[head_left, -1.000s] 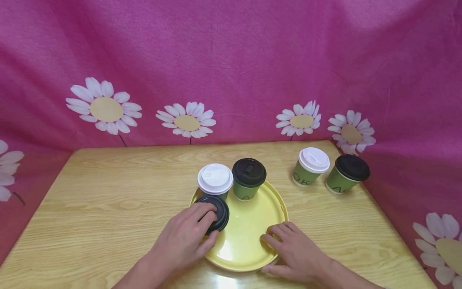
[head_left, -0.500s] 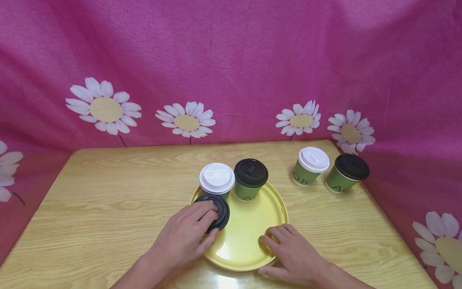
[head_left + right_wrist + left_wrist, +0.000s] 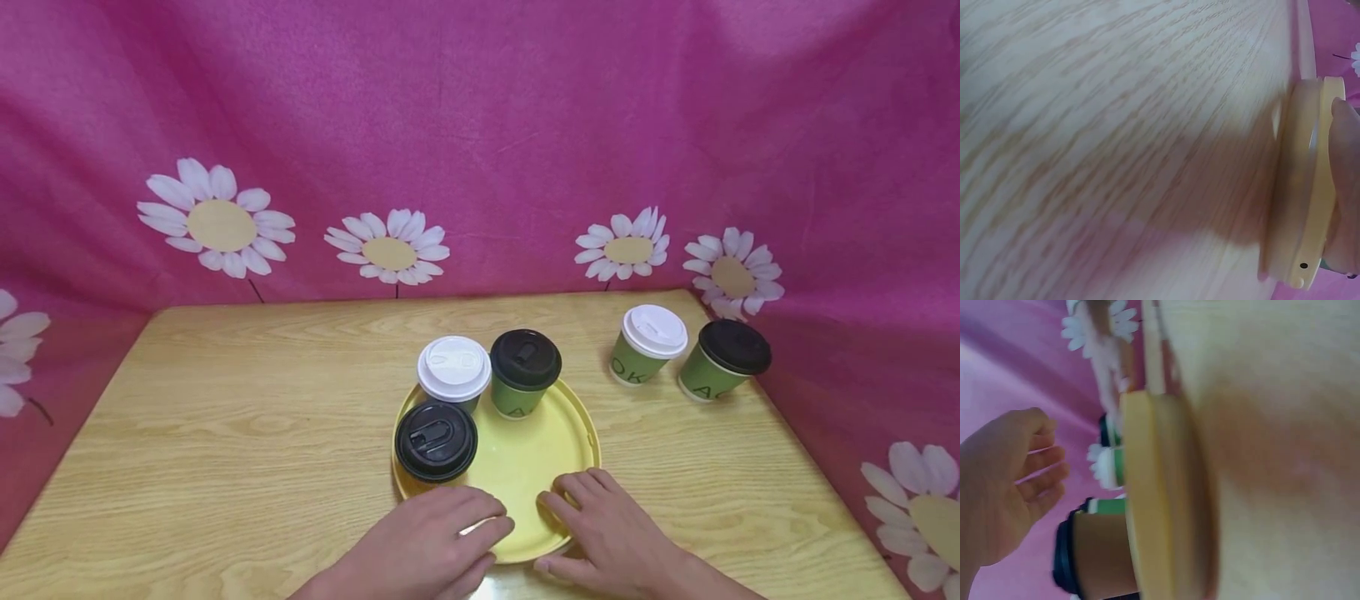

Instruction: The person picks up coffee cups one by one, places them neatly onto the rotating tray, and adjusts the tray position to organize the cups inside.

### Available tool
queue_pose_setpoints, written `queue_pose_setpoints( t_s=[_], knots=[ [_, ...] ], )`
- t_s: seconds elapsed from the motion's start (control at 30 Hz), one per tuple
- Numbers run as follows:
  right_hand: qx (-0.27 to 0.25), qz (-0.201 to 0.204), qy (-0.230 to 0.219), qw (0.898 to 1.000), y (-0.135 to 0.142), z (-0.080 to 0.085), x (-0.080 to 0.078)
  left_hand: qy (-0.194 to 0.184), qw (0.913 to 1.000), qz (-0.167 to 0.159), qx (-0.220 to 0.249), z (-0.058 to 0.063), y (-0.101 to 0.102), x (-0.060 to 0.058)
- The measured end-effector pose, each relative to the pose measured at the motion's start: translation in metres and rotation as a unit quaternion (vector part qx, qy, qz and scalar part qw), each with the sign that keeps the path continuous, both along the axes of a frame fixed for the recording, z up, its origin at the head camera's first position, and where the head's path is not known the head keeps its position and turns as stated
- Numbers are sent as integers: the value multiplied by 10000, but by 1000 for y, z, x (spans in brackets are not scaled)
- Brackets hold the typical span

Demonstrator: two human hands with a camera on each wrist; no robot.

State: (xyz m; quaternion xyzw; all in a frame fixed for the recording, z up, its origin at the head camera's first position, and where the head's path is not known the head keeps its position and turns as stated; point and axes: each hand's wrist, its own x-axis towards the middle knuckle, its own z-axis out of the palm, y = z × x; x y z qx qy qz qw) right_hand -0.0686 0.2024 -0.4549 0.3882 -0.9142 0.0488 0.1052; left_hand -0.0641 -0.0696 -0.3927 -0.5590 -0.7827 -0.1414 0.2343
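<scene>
A round yellow tray (image 3: pixel 517 533) carries three lidded paper coffee cups. At its front left is the brown cup (image 3: pixel 1107 556), whose black lid (image 3: pixel 437 442) shows from above. Behind it sits a white-lidded cup (image 3: pixel 454 368), with a green, black-lidded cup (image 3: pixel 525 367) beside that. My left hand (image 3: pixel 431 542) is over the tray's front left edge, just in front of the brown cup, its fingers loosely bent and holding nothing. My right hand (image 3: pixel 611 533) holds the tray's right front rim, fingers over the inside and thumb outside.
On the table's right side stand two more green cups, one with a white lid (image 3: pixel 648 343) and one with a black lid (image 3: pixel 723 360). A pink daisy-print cloth (image 3: pixel 480 150) rises behind and beside the wooden table (image 3: pixel 262 400).
My left hand has let go of the brown cup's black lid and drawn back toward the front and right. My right hand stays at the tray's rim.
</scene>
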Motion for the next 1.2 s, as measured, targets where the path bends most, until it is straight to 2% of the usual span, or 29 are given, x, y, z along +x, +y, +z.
queue_pose_setpoints(
  t_s=[0.17, 0.27, 0.43, 0.63, 1.03, 1.2],
  knots=[
    [-39, 28, 26, 10000, -1, -1, 1, -459, 9946, 383, -847, -23, 2, 2],
    [-23, 18, -6, 10000, -2, 0, 2, -669, 9904, 480, -1111, -33, 2, 2],
    [-32, 32, 86, 10000, -2, -1, 2, -783, 9848, 612, -1424, -44, 1, 3],
    [16, -1, 206, 9998, -3, -1, 1, -846, 9847, 630, -1384, -48, 0, 4],
    [73, -56, 126, 9999, -5, 1, 2, -456, 9906, 510, -1186, -57, 0, 4],
    [88, -91, 55, 9999, -5, 4, 3, -437, 9912, 496, -1144, -58, 0, 5]
  ],
)
